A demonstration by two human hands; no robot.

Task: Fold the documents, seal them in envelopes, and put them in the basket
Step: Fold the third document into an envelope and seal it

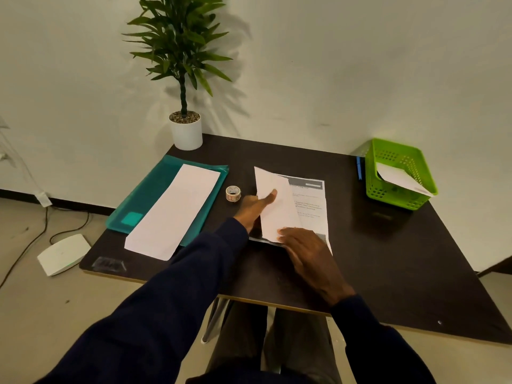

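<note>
A printed document (310,206) lies in the middle of the dark table, its left part folded over so the blank back faces up. My left hand (253,207) grips that folded flap at its left edge, thumb on top. My right hand (307,253) lies flat, fingers spread, pressing the flap's near end onto the sheet. A long white envelope (174,210) rests on a teal folder (144,200) at the left. The green basket (399,199) stands at the far right with one white envelope (401,180) leaning inside it. A small roll of tape (233,193) sits left of the document.
A potted plant in a white pot (186,133) stands at the table's back left corner. A blue pen (359,167) lies left of the basket. The table's front edge (277,303) is just above my knees. A white device (63,253) and cables lie on the floor, left.
</note>
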